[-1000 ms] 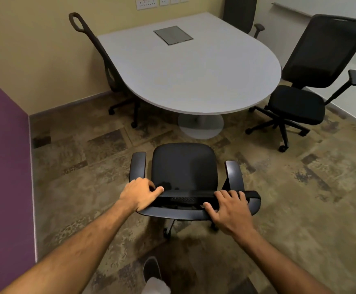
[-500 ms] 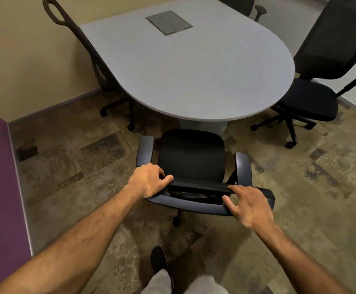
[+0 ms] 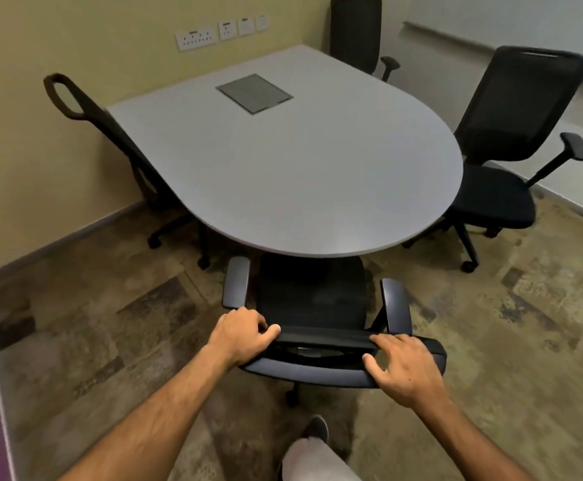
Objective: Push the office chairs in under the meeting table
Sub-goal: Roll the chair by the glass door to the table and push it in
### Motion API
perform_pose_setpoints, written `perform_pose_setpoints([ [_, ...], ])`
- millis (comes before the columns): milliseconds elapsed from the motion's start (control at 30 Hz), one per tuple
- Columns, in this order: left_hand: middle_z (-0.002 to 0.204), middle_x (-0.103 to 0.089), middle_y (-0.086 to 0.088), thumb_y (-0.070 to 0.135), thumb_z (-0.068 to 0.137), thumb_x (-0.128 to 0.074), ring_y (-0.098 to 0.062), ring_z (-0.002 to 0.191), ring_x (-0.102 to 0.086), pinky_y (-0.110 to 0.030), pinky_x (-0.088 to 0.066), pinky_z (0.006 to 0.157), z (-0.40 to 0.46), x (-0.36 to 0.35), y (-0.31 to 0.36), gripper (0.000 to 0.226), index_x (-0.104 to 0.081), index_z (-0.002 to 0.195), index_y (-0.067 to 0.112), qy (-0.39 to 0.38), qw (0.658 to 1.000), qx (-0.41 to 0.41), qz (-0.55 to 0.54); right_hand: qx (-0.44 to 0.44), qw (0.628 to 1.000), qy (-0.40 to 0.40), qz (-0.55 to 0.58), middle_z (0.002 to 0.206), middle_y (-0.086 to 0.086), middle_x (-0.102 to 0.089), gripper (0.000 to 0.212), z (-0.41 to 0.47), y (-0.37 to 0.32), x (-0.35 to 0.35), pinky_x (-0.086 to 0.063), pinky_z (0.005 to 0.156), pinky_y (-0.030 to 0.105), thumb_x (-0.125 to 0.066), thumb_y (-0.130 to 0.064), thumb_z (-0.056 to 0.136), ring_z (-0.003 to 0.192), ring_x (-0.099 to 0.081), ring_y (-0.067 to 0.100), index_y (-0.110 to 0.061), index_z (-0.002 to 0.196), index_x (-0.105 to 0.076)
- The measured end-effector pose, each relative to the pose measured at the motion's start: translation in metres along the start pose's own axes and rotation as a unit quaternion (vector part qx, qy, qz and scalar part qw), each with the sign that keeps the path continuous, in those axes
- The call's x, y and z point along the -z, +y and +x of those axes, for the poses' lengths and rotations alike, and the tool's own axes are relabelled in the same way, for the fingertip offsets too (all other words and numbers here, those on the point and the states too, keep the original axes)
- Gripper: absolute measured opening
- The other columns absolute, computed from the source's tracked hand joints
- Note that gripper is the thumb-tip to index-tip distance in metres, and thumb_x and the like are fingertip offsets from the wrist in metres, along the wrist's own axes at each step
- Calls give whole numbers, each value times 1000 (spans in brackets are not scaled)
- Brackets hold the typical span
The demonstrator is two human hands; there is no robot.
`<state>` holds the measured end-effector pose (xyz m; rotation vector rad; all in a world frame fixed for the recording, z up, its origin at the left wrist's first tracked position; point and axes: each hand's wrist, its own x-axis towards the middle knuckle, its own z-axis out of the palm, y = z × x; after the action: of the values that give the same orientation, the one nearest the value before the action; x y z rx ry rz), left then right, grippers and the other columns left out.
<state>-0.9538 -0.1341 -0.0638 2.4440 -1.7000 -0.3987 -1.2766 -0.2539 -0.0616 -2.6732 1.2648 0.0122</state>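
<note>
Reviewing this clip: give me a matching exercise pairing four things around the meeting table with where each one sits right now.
Things:
1. held chair
2. right-side chair
3. left-side chair
4. metal hatch

Places:
A. set flush in the tabletop
B. seat front just under the table's curved end
C. tucked against the table by the yellow wall
D. seat mostly clear of the table, turned at an angle

Pairs: 1-B, 2-D, 3-C, 4-A

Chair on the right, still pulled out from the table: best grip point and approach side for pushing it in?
Grip the top rail of the right chair backrest, coming from behind it, the window-wall side. The backrest stands upright, facing the table, with a slot along its top edge that looks like a handhold. The armrests look less steady to push on.
</note>
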Motion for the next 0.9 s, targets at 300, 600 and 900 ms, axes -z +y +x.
perform_pose_setpoints([
  [300, 66, -67, 11, 74, 82, -35, -7, 63, -61, -28, -40, 59, 57, 7, -29, 62, -77, 80, 29, -9, 999, -15, 29, -1, 999, 40, 18, 107, -10, -74, 50, 49, -5, -10, -53, 87, 35, -55, -61, 85, 97, -67, 12, -24, 114, -74],
  [600, 75, -70, 8, 71, 85, -33, -10, 74, -63, -31, -46, 66, 88, 15, -23, 61, -75, 83, 27, -6, 999, 0, 36, 2, 999, 42, 18, 112, -10, -74, 52, 91, 8, -2, -53, 91, 36, -55, -60, 82, 100, -67, 13, -24, 115, -75],
  [900, 63, -65, 8, 69, 83, -34, -10, 65, -62, -30, -38, 58, 154, 34, -48, 56, -73, 78, 29, 9, 999, -10, 49, -30, 999, 27, 34, 117, -12, -71, 55, 148, -6, -8, -47, 100, 38, -50, -62, 85, 106, -63, 14, -25, 120, -72],
])
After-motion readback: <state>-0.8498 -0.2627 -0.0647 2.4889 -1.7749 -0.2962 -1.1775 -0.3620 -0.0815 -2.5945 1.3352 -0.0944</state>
